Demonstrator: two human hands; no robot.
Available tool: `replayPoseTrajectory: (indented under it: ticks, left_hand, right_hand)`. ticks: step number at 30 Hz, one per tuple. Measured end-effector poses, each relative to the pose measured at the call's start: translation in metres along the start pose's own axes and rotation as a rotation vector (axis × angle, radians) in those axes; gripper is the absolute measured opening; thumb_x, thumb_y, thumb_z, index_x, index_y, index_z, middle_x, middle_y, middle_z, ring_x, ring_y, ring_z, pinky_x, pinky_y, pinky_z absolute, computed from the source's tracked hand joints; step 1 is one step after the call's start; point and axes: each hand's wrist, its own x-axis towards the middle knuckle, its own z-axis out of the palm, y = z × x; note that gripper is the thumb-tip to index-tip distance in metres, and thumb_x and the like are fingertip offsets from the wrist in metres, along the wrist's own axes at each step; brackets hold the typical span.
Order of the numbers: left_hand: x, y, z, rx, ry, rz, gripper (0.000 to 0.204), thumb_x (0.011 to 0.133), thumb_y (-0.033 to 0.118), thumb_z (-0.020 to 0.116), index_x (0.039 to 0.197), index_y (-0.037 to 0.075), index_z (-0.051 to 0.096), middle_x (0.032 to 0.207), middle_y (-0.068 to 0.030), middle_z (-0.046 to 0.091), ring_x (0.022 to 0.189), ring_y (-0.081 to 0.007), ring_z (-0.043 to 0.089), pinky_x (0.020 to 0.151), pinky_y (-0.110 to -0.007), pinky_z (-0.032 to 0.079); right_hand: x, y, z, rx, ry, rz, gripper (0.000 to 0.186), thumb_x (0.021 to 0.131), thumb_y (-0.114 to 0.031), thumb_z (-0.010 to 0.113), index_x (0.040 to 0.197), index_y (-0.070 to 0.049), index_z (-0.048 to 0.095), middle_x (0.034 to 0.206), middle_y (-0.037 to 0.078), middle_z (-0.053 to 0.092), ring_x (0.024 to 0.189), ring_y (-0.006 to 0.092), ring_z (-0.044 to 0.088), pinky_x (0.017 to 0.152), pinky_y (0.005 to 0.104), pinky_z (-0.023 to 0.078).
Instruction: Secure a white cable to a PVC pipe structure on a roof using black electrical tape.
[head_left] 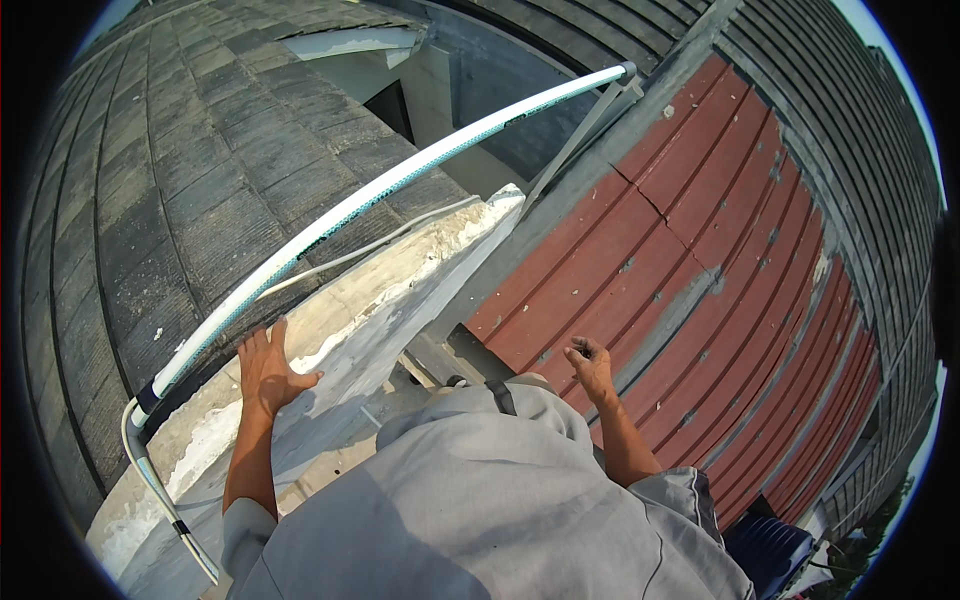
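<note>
My left hand lies with its fingers spread on the rough top of a plastered masonry wall. Just beyond its fingertips a long white pipe with blue-green markings arches over the wall. Out to the right, my right hand is raised over a red ribbed metal roof. Its fingers are curled in toward the thumb. Whatever they hold, if anything, is too small to make out.
Grey shingles slope away on the left. A thin cable runs along the wall. Past the wall's far end drops a recessed gap. More dark ribbed roofing borders the red sheets. A dark blue ribbed object sits at lower right.
</note>
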Motion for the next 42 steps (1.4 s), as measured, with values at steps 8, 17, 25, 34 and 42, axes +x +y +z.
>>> replayPoseTrajectory:
  ticks: [8, 17, 25, 34, 42]
  left_hand:
    - [-0.003, 0.007, -0.006, -0.042, 0.034, 0.012, 0.106, 0.055, 0.047, 0.093, 0.145, 0.003, 0.056, 0.128, -0.0289, 0.059, 0.121, -0.0416, 0.054, 0.108, -0.050, 0.037]
    - [0.000, 0.002, 0.008, -0.044, 0.174, 0.041, 0.109, 0.046, 0.043, 0.098, 0.141, 0.006, 0.059, 0.121, -0.0245, 0.062, 0.117, -0.0400, 0.056, 0.104, -0.048, 0.039]
    - [0.002, 0.016, -0.004, -0.067, 0.076, -0.094, 0.110, 0.041, 0.040, 0.098, 0.139, 0.007, 0.061, 0.135, -0.0253, 0.057, 0.132, -0.0435, 0.048, 0.116, -0.052, 0.034]
    - [-0.001, 0.025, 0.000, -0.107, -0.016, -0.195, 0.109, 0.039, 0.033, 0.100, 0.139, 0.010, 0.060, 0.140, -0.0200, 0.057, 0.136, -0.0402, 0.048, 0.120, -0.053, 0.030]
    - [0.004, 0.067, -0.010, -0.056, 0.049, -0.279, 0.099, 0.058, 0.022, 0.095, 0.149, 0.012, 0.055, 0.162, -0.0262, 0.036, 0.154, -0.0457, 0.026, 0.126, -0.058, 0.021]
  right_hand:
    - [0.021, -0.013, 0.004, 0.025, 0.045, 0.037, 0.053, 0.093, -0.033, 0.078, 0.131, 0.002, 0.066, 0.099, 0.008, 0.068, 0.083, 0.0157, 0.064, 0.064, 0.0303, 0.058]
    - [0.155, -0.062, 0.031, 0.002, -0.013, -0.124, 0.030, 0.094, -0.025, 0.074, 0.110, 0.001, 0.072, 0.083, 0.001, 0.065, 0.065, 0.0097, 0.057, 0.057, 0.0258, 0.046]
    - [0.312, -0.151, 0.182, -0.591, -0.383, -0.868, 0.052, 0.092, -0.025, 0.072, 0.143, -0.015, 0.062, 0.123, 0.025, 0.068, 0.104, 0.0388, 0.069, 0.090, 0.0458, 0.055]
    - [0.318, -0.195, 0.271, -1.062, -0.608, -0.993, 0.040, 0.090, -0.037, 0.070, 0.121, -0.011, 0.070, 0.116, 0.014, 0.071, 0.107, 0.0376, 0.068, 0.098, 0.0520, 0.053]
    - [0.370, -0.198, 0.228, -0.595, -0.208, -1.231, 0.015, 0.095, -0.019, 0.068, 0.101, -0.005, 0.064, 0.094, 0.013, 0.070, 0.085, 0.0374, 0.068, 0.077, 0.0459, 0.053]
